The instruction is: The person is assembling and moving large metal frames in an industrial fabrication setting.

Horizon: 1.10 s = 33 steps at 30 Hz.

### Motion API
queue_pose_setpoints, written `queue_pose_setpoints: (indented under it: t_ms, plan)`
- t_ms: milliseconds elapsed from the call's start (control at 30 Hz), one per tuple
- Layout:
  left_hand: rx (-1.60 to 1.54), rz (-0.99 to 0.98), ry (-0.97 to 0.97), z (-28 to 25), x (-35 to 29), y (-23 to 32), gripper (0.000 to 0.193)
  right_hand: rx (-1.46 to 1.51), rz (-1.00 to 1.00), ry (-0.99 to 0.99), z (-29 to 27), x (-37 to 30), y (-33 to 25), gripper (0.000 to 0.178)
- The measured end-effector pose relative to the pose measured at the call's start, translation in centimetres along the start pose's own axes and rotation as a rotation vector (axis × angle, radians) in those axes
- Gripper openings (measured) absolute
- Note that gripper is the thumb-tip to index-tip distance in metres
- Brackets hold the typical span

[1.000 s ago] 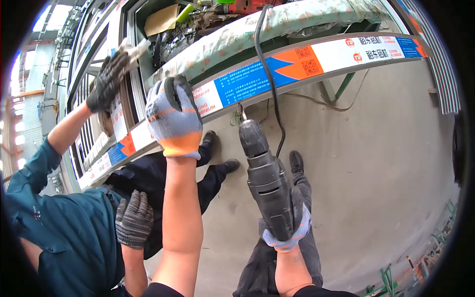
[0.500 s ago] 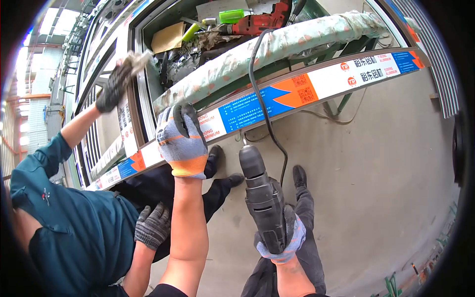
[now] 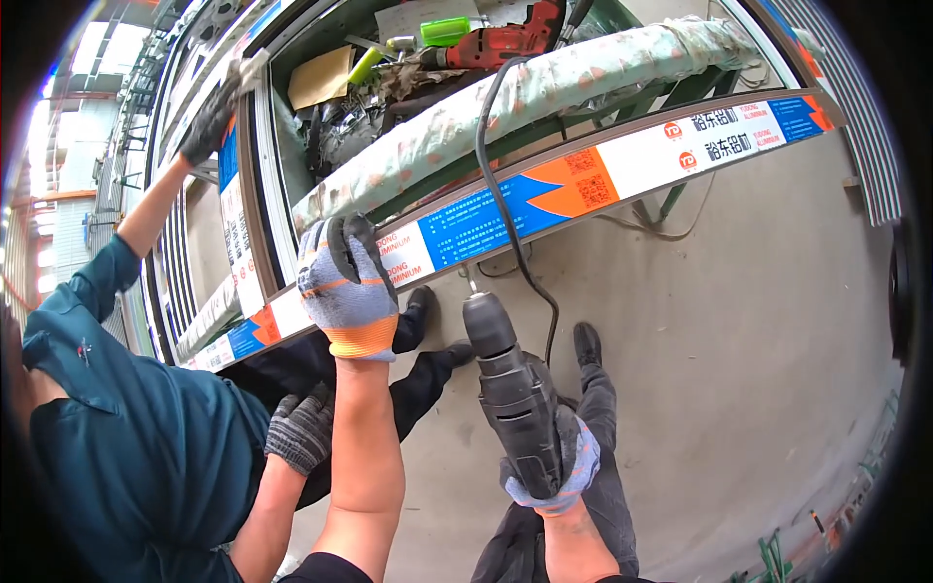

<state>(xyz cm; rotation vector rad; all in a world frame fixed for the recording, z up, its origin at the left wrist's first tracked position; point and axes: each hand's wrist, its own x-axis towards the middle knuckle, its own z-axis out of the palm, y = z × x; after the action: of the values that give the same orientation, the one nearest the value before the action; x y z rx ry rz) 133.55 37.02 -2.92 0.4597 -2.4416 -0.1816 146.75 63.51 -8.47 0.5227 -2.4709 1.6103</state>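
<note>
My left hand [image 3: 352,287], in a grey-blue glove with an orange cuff, is closed over the near rail of a window frame [image 3: 661,173] covered in blue, white and orange film. Its fingertips are partly hidden. My right hand [image 3: 577,464], gloved alike, grips the handle of a black power drill [image 3: 517,400], pointing away from me. The thin drill bit [image 3: 472,280] is up at the rail's near side; I cannot tell whether it touches. A black cord [image 3: 507,206] crosses over the rail and hangs down beside the drill.
A co-worker in a teal shirt [image 3: 155,457] stands at my left, one gloved hand [image 3: 212,124] at the frame's left side with something pale. Beyond the rail lie a film-wrapped bar [image 3: 554,97], a red drill [image 3: 505,41] and a bright green item [image 3: 445,32].
The co-worker's far hand has moved away along the left side of the frame. My left hand and the drill have shifted slightly left in view; both grips are unchanged.
</note>
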Motion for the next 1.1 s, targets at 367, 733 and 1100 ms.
queue_pose_setpoints:
  t_ms: [367, 733, 1100]
  plan:
    - [0.029, -0.079, -0.082, -1.3, 0.4, 0.0, 0.009, -0.008, -0.058, 0.020, 0.1, 0.6, -0.1, 0.083]
    - [-0.049, -0.108, -0.113, -0.1, 0.3, 0.6, 0.011, -0.032, -0.038, -0.059, -0.6, 2.0, 0.1, 0.078]
    - [0.008, -0.026, -0.084, -0.4, 0.6, 0.3, 0.029, 0.004, 0.022, -0.026, 0.5, 2.3, 0.2, 0.058]
